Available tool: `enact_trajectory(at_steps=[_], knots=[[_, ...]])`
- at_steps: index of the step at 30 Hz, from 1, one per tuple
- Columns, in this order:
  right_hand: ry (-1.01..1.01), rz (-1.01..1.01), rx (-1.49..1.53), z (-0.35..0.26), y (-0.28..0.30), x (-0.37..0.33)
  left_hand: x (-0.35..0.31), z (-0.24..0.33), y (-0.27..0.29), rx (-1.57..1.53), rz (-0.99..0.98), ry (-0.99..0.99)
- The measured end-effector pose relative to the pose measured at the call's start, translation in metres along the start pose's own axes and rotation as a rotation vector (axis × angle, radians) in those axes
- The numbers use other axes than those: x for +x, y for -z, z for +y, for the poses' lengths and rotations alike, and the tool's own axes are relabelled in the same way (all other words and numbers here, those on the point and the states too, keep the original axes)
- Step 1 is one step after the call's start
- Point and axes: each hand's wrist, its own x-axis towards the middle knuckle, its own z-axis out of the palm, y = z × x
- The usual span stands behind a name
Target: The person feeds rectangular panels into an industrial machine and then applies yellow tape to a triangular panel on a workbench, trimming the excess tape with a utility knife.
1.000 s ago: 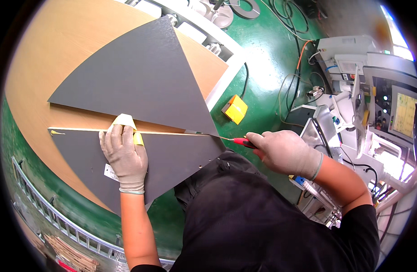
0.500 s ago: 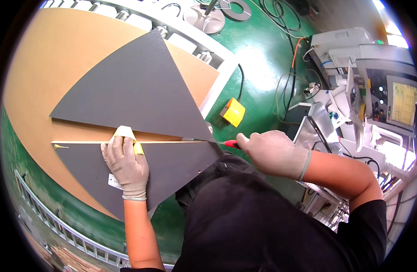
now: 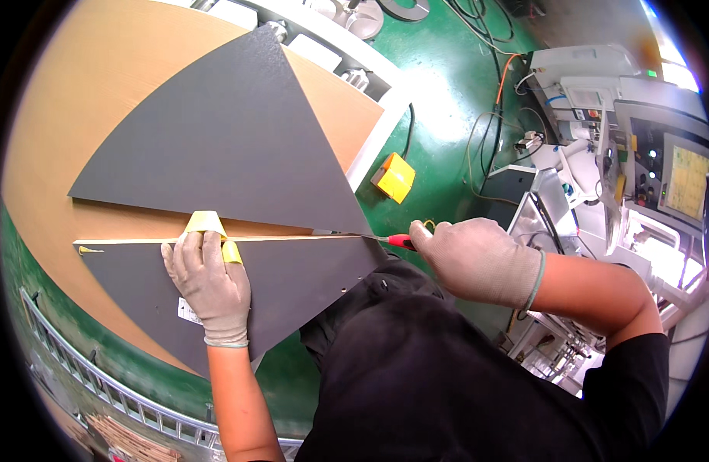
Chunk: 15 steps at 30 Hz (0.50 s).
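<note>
Two dark grey wedge-shaped panels, an upper one (image 3: pixel 216 131) and a lower one (image 3: pixel 293 281), lie with a narrow gap between them. My gloved left hand (image 3: pixel 208 289) rests on the lower panel, fingers bent at its pale upper edge. A folded yellow sheet (image 3: pixel 206 222) is held under those fingers and sticks out past them. In my gloved right hand (image 3: pixel 481 258), closed, is a tool with a red handle (image 3: pixel 401 241) and a narrow metal blade. The blade points left along the lower panel's edge near its right tip; its exact kind is unclear.
Beneath the panels is a light-brown round-edged tabletop (image 3: pixel 38 154) beside a white roller frame (image 3: pixel 400 85). A yellow foot pedal (image 3: pixel 395 178) stands on the green floor. Machinery with a screen (image 3: pixel 687 181) is at right; a metal rail (image 3: pixel 123 395) curves along the lower left.
My right hand and the red-handled tool have shifted slightly right. My left hand keeps its place on the lower panel with the yellow sheet. The whole view has moved a little.
</note>
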Motion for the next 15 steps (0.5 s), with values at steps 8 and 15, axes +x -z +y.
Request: enact_trajectory(at_steps=[8, 15], knots=[[0.026, 0.086, -0.023, 0.007, -0.011, 0.003, 0.001, -0.002, -0.002, -0.028, -0.006, 0.003], [-0.008, 0.006, 0.013, 0.011, 0.001, -0.013, 0.001, -0.003, -0.001, -0.019, -0.009, 0.008]])
